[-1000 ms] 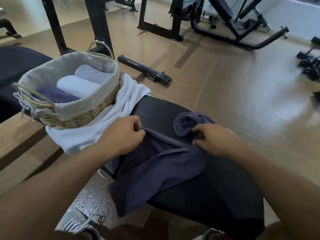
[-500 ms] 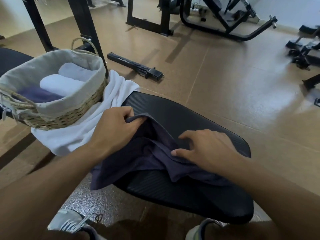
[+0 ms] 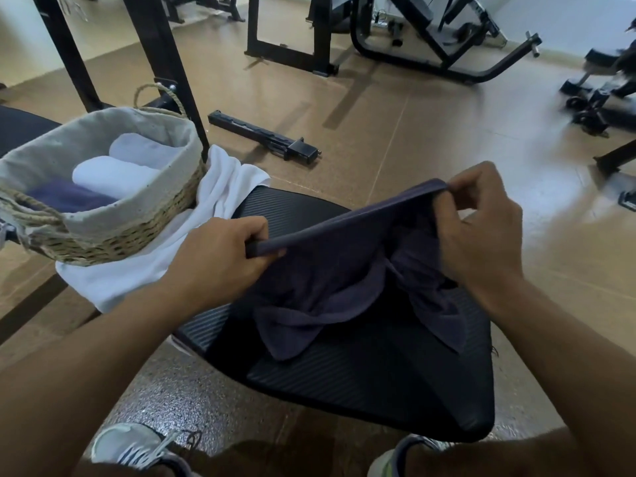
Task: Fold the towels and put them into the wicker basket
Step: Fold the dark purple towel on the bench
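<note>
A dark purple towel [image 3: 330, 270] hangs stretched between my hands above the black bench pad [image 3: 378, 380]. My left hand [image 3: 220, 259] pinches its near-left corner and my right hand [image 3: 481, 232] pinches the far-right corner, higher up. The towel's lower part droops in folds onto the pad. To the left stands the cloth-lined wicker basket [image 3: 113, 232] holding two rolled white towels [image 3: 110, 173] and a purple one [image 3: 69, 197]. A loose white towel [image 3: 155, 263] lies spread beside and under the basket.
A black metal bar [image 3: 265, 137] lies on the brown floor beyond the bench. Black rack posts [image 3: 161, 63] rise right behind the basket. Gym machines [image 3: 430, 39] stand at the back and right. My shoes [image 3: 137, 449] are at the bottom edge.
Both hands have lifted the purple towel off the pad and pulled its top edge taut. My right hand went from pressing flat on the cloth to pinching a corner, moving up and right.
</note>
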`<state>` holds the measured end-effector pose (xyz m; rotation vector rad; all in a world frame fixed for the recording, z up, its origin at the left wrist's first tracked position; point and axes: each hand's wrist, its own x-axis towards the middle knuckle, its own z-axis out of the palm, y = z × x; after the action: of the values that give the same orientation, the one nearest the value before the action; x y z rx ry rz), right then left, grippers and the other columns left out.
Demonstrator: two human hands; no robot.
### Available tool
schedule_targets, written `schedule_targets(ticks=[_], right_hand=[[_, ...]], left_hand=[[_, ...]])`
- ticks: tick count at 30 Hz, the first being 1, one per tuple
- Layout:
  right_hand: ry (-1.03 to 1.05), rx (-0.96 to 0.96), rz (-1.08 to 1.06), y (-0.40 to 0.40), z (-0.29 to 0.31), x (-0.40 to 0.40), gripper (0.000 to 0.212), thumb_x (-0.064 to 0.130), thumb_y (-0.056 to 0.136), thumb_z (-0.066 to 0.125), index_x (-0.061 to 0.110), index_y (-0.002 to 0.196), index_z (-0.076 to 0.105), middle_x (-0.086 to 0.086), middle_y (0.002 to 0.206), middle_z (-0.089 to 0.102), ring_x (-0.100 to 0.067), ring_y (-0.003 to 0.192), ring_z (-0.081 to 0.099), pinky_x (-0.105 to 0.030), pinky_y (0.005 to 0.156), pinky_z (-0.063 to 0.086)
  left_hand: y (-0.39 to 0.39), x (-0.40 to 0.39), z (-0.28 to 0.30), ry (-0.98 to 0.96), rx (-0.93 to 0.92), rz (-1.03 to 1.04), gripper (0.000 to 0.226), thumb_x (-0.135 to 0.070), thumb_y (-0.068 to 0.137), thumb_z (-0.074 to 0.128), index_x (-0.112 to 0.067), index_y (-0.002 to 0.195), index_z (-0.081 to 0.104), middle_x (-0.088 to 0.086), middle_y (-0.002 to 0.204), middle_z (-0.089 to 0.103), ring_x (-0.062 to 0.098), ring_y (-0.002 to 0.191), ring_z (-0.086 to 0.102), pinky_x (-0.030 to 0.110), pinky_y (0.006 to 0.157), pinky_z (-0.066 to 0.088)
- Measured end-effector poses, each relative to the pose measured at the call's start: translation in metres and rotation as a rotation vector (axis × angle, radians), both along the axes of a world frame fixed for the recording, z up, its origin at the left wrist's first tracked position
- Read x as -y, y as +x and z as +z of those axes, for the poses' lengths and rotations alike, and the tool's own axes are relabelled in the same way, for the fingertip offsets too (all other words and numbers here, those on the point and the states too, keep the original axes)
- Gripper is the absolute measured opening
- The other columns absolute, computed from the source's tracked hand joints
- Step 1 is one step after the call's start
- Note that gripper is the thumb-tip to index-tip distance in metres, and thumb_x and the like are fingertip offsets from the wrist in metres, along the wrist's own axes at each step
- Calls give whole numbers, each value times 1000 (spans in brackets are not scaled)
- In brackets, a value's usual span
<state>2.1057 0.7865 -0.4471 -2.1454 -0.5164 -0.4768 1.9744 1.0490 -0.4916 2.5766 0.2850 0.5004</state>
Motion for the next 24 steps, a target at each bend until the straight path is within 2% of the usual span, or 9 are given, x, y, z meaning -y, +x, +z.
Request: schedule_targets(ticks=[3,5,7,10,13,15,19,21,24], right_hand=[[-218,-75,14,2,-4,-4,17,34,93,64,26,83,53,14,67,60,-16,67,60,-36,63,49],[-296,-142,113,-9,-10,-14,18,37,92,66,25,83,56,12,65,62,-11,65,61,-31,61,47],[-250,-224,288,-27,-18,-25,17,32,90,72,24,81,58,10,61,64,-5,58,59,-22,58,45],[-135,-284,493,-47,-23,-35,15,25,88,76,28,82,62,10,65,69,-4,57,61,-12,60,43],[-49,-289,567,-48,-22,-38,7,25,90,75,30,91,70,7,77,74,-12,65,68,-28,66,55],[-106,-210,542,-46,-21,-37,6,29,90,74,30,95,72,13,80,74,-12,68,69,-38,68,57],[-433,25,328,-41,-21,-33,11,34,83,71,37,94,67,26,72,55,-1,75,61,-30,67,49],[-525,13,217,-33,-18,-29,14,31,83,68,37,95,66,23,80,55,-6,86,60,-29,69,42],[-630,-72,85,-12,-14,-19,14,30,84,63,34,97,66,15,98,68,-16,98,63,-33,75,41]], left_hand=[[2,4,3,-167,2,34,51,-47,78,80,-17,59,42,-6,45,44,10,46,42,31,48,36],[3,15,5,-304,1,22,52,-48,77,81,-16,59,44,-10,44,43,7,44,39,18,45,30],[2,31,5,-412,3,-14,44,-43,77,82,-17,63,48,-12,45,48,3,43,40,14,45,30],[-2,48,8,-524,-15,-100,31,-38,74,86,-27,86,60,-10,45,47,3,42,37,13,45,29],[-6,52,12,-520,51,-158,25,-25,77,85,-32,93,68,-13,48,54,1,45,44,9,50,33],[-7,50,13,-485,106,-138,15,-20,81,82,-29,84,72,-14,59,67,-3,51,55,6,55,38],[-5,44,9,-364,163,-54,10,-22,86,77,-26,81,69,-13,60,65,2,51,54,10,53,37],[-3,39,7,-338,192,20,10,-23,87,75,-26,81,67,-10,53,59,4,48,49,12,48,34],[3,25,6,-306,209,104,9,-26,88,74,-26,83,67,0,54,60,11,47,48,27,48,40]])
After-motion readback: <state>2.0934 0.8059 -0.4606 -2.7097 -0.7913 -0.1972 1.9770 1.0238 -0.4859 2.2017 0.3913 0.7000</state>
